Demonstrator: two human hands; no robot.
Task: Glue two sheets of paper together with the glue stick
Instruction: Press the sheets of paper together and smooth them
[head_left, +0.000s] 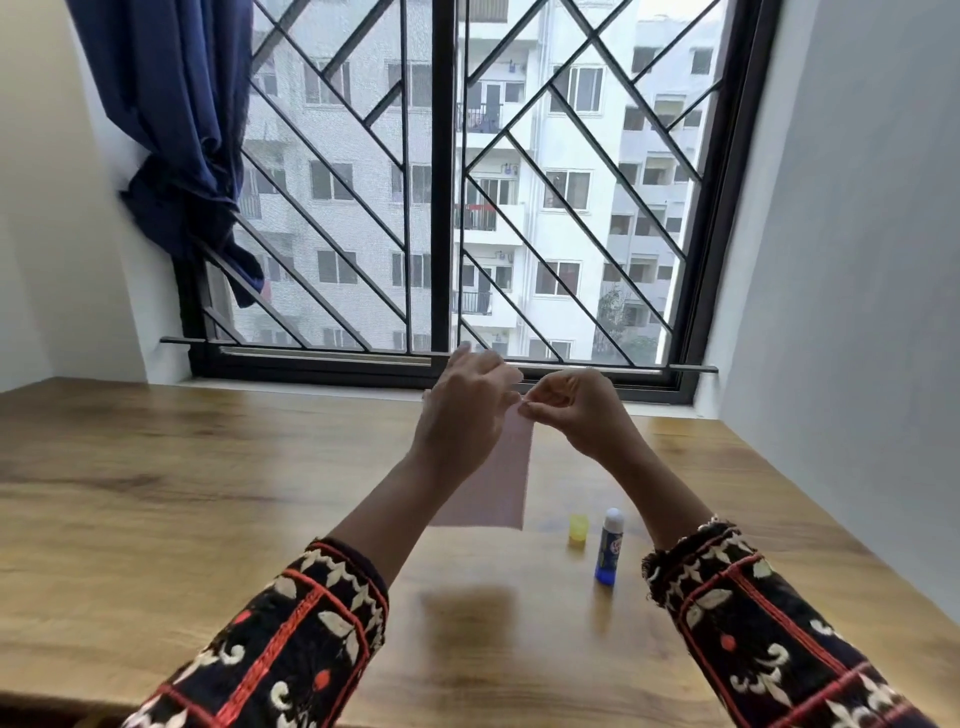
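Note:
A pale pink sheet of paper (501, 478) hangs in the air above the wooden table (208, 493), held up by its top edge. My left hand (462, 415) grips the top left part and covers much of the sheet. My right hand (571, 410) pinches the top right corner between thumb and fingertips. Whether this is one sheet or two pressed together I cannot tell. A blue glue stick (609, 548) stands upright and uncapped on the table below my right wrist. Its yellow cap (578, 529) sits just to its left.
A barred window (447, 208) runs along the table's far edge, with a blue curtain (176, 130) bunched at the left. White walls close in the table on the left and right. The paper's shadow lies on the tabletop near me.

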